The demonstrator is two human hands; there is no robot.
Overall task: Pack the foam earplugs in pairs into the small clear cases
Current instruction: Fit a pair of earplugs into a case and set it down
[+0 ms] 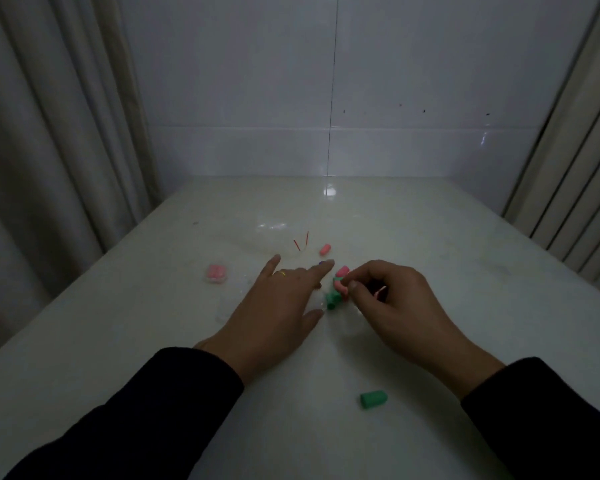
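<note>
While the left hand point(278, 299) lies spread flat, the right hand point(392, 299) pinches among pink and green earplugs point(336, 292) between both hands; a stray green earplug point(373, 399) lies nearer the right wrist.

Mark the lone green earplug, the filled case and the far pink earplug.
Green earplug point(373, 399), head view, middle of its side.
Filled case point(216, 273), head view, on its top.
Far pink earplug point(325, 249), head view, its middle.

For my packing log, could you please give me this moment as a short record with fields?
surface: white table
left hand: flat, fingers straight, by the earplug cluster
right hand: fingertips pinching at the cluster
packed: clear case with pink earplugs, left of the hands
loose: pink earplug farther back; green earplug near the sleeves
</note>
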